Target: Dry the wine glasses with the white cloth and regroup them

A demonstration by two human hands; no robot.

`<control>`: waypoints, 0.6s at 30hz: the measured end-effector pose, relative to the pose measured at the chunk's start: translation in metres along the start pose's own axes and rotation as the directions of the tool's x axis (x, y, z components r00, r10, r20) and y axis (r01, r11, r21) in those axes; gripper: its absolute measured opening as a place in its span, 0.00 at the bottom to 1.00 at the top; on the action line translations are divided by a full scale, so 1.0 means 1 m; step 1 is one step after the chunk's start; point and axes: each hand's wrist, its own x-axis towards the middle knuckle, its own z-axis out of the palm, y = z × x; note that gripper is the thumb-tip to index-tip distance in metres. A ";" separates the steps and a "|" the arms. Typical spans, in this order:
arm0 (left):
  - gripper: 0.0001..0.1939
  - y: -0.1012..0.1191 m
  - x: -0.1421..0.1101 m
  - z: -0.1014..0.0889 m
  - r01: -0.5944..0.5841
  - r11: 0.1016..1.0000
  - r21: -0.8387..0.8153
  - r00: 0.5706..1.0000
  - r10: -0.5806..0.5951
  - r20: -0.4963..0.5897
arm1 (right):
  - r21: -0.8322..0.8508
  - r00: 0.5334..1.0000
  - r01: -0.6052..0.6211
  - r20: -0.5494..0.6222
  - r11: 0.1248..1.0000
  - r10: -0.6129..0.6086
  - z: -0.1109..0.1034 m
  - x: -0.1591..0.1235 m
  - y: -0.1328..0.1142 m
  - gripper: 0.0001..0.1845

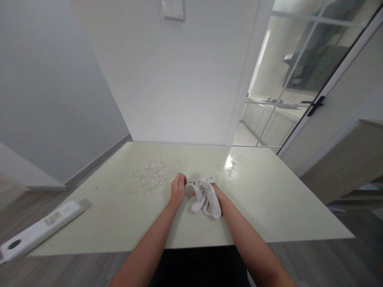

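My left hand [178, 187] is closed, its fingers pinching the thin stem end of a small clear stemmed glass [190, 183]. The glass lies sideways between my hands, above the middle of the table. A white cloth [206, 197] covers its bowl. My right hand [218, 193] grips the cloth around the bowl; most of its fingers are hidden under the folds. To the left of my left hand, several clear stemmed glasses [154, 172] stand close together. One more stemmed glass [232, 162] stands apart, farther back on the right.
The pale table [113, 223] meets a white wall [185, 87] at its far edge. A long white power strip [44, 223] lies across the left front corner. Beyond the table on the right is a glass-paned door with a black handle [316, 106].
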 end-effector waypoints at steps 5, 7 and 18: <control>0.20 0.003 -0.003 -0.003 -0.097 0.995 0.016 0.995 0.097 -0.014 | 0.032 0.999 0.029 0.025 0.999 -0.030 -0.002 -0.006 -0.002 0.19; 0.19 0.004 -0.004 -0.005 -0.145 0.989 0.021 0.989 0.145 -0.012 | 0.012 0.994 0.087 0.072 0.996 -0.088 -0.004 -0.005 -0.004 0.17; 0.21 0.006 -0.005 -0.006 -0.151 0.988 0.022 0.988 0.150 0.028 | -0.159 0.960 0.238 0.189 0.958 -0.207 -0.006 -0.008 -0.010 0.15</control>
